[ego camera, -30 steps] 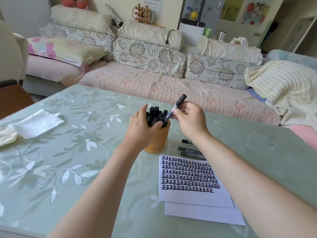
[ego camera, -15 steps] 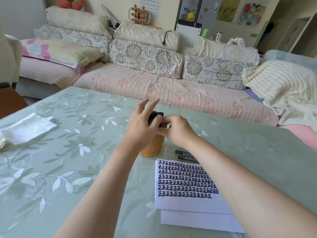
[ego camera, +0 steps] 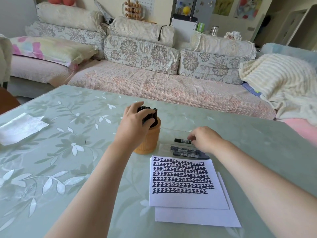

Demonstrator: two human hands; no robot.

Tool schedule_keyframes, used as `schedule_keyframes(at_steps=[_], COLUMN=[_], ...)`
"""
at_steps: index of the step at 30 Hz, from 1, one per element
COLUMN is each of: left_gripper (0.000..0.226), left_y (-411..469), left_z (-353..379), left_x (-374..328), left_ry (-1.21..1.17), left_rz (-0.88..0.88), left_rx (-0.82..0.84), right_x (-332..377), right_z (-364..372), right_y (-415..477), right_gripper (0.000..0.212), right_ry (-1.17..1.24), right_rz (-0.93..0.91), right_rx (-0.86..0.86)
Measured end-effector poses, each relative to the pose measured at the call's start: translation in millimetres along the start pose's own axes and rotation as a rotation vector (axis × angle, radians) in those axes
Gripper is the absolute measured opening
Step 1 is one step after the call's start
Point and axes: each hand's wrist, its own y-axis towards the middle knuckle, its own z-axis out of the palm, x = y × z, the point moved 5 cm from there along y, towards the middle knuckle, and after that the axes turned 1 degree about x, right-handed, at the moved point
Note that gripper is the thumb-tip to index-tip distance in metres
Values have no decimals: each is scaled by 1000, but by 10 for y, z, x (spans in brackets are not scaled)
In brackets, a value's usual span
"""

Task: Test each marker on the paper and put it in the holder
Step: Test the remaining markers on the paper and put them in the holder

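Marker [ego camera: 182, 141]: lies flat in a clear tray [ego camera: 169, 133], just right of the holder [ego camera: 148, 140] and beyond the paper [ego camera: 186, 198]. Its long axis runs left to right across the view, cap end toward the holder. It is the farthest of three; two markers [ego camera: 187, 151] lie parallel nearer the paper.

Right hand [ego camera: 205, 140]: the nearer one, at the marker's right end. Fingers are curled down over that end and appear to pinch it; the grip point itself is hidden by the fingertips.

Left hand [ego camera: 134, 122]: well apart from the marker, wrapped round the bundle [ego camera: 151, 114] of black markers standing in the holder, thumb across the front, steadying it on the bench [ego camera: 68, 152].

Judgement: the lift falls to the right hand, then a swing toward the paper.
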Motion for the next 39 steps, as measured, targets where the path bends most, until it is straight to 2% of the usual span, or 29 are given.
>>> schedule_keyframes(at_steps=[3,8,13,16,20,24,27,32,36,39], left_gripper=[27,47,48,50,52,48,40,41,36,24], left_y=[5,-17,-32,-37,-41,-92,-220,-579,-747,-799], left_z=[16,33,66,74,41,-57,-81,137,343,438], left_x=[30,-18,-23,-37,-67,-309,-558,-780,-881,-899], left_ry=[-43,-13,64,97,147,190,197,196,142,125], left_rz=[4,26,32,31,56,160,271,444,476,481], left_rx=[28,49,73,98,64,-53,-99,128,274,313], right_x=[27,105,144,168,209,242,271,281,227,138], right_z=[40,56,49,-16,-194,-335,-339,-210,-159,-131], right_y=[96,159,178,136,-49,-356,-610,-947,-1137,-1281], right_gripper=[34,31,24,22,21,14,16,24,23,28], right_ry=[-34,-116,-169,-178,-139,-45,26,214,398,514], right_rz=[0,-19,-30,-64,-142,-214,-250,-245,-243,-195], right_rx=[21,93,178,117,-64,-187,-208,-177,-171,-167])
